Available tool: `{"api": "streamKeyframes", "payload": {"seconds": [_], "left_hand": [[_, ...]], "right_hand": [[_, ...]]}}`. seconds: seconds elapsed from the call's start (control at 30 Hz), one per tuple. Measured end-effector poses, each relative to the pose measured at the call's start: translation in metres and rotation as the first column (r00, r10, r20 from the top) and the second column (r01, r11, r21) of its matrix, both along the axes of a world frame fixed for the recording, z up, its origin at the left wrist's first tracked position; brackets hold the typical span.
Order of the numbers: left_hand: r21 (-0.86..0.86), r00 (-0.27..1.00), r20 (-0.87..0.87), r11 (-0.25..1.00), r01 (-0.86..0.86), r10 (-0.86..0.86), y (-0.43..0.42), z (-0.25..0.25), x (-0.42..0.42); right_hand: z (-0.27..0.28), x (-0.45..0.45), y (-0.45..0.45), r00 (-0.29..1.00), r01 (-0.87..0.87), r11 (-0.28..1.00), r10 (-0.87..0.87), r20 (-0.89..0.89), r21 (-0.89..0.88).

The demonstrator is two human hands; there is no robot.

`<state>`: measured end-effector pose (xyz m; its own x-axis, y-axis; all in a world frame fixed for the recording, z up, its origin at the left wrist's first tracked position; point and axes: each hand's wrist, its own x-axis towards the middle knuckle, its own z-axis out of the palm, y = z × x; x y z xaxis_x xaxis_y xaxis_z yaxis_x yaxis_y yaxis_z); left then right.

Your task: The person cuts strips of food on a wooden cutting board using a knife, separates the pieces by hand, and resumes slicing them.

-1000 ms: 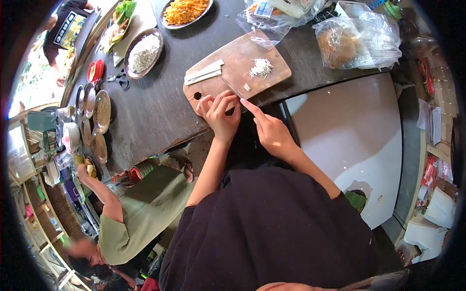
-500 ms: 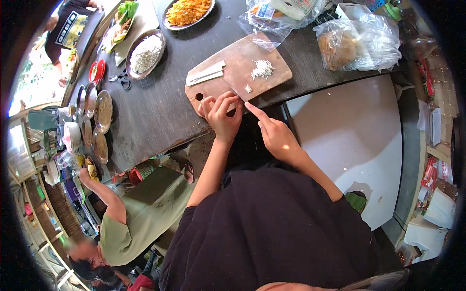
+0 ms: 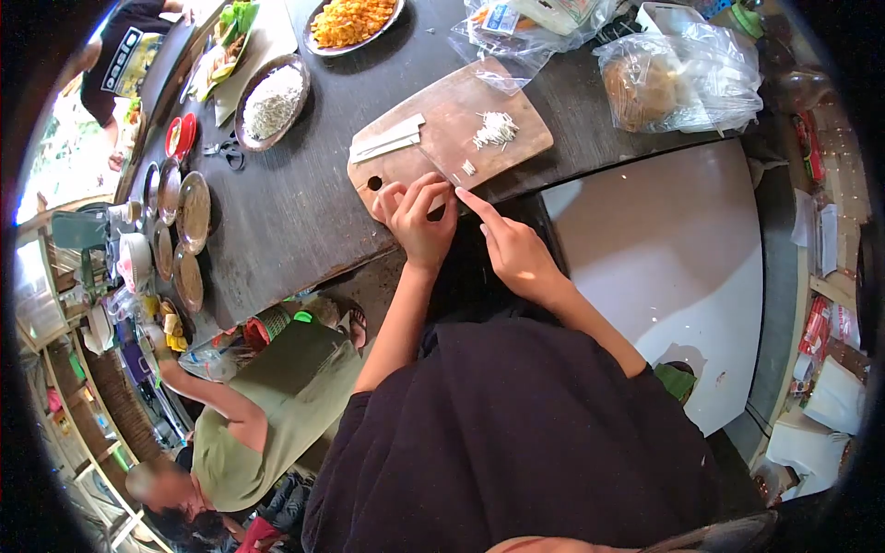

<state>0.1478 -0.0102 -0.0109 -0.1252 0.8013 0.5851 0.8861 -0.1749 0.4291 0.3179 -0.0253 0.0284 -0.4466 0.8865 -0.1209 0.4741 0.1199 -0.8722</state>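
Note:
A wooden cutting board (image 3: pixel 406 183) lies at the table's near edge. On it are pale flat strips (image 3: pixel 387 138), a heap of fine white slivers (image 3: pixel 496 130) and a smaller bit of cut slivers (image 3: pixel 468 168). My left hand (image 3: pixel 419 217) is at the board's near edge, fingers curled and pinched; what they hold is hidden. My right hand (image 3: pixel 518 253) is closed round a knife (image 3: pixel 442 170), index finger stretched along its back. The thin blade, seen edge-on, points away across the board beside my left fingertips; the handle is hidden.
Left of the board stand a bowl of white shreds (image 3: pixel 273 106), a plate of orange food (image 3: pixel 355 23), scissors (image 3: pixel 224 153) and several brown plates (image 3: pixel 194 214). Plastic bags (image 3: pixel 678 83) lie right. A person in a green top (image 3: pixel 240 456) is at lower left, another at upper left.
The person in green has shifted, with the arm lower and the body turned a little. My hands stay in nearly the same place at the board, the right slightly further left.

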Motion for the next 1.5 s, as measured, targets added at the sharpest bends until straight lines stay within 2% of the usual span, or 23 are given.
{"api": "streamKeyframes", "payload": {"seconds": [0.33, 0.5, 0.73, 0.83, 1.03, 1.1, 1.5], "left_hand": [[-0.010, 1.000, 0.001, 1.000, 0.001, -0.001, 0.000, 0.003, 0.001], [-0.006, 1.000, -0.010, 1.000, 0.000, 0.000, 0.000, 0.003, 0.000], [0.001, 1.000, -0.007, 1.000, -0.002, 0.002, 0.000, 0.003, 0.000], [-0.005, 1.000, 0.000, 1.000, 0.000, 0.000, 0.000, 0.001, -0.001], [-0.013, 1.000, -0.012, 1.000, 0.001, -0.001, -0.001, 0.005, 0.001], [-0.012, 1.000, -0.015, 1.000, -0.003, 0.003, -0.001, 0.006, 0.000], [0.007, 1.000, -0.024, 1.000, -0.008, 0.008, -0.001, 0.001, -0.002]], "right_hand": [[-0.005, 0.007, 0.001, 0.997, 0.058, 0.997, -0.056, -0.055, 0.048], [0.007, 0.007, -0.005, 1.000, -0.008, 1.000, 0.008, -0.014, 0.011], [0.003, 0.006, -0.005, 0.999, -0.003, 0.999, 0.005, -0.045, 0.039], [0.004, 0.003, 0.000, 1.000, -0.013, 0.999, 0.014, 0.024, -0.043], [-0.008, -0.003, 0.008, 1.000, -0.014, 1.000, 0.015, -0.028, 0.015], [-0.012, -0.001, 0.008, 0.998, 0.033, 0.996, -0.029, -0.049, 0.083], [-0.001, 0.007, -0.005, 0.999, -0.003, 0.999, 0.005, -0.049, 0.036]]}}
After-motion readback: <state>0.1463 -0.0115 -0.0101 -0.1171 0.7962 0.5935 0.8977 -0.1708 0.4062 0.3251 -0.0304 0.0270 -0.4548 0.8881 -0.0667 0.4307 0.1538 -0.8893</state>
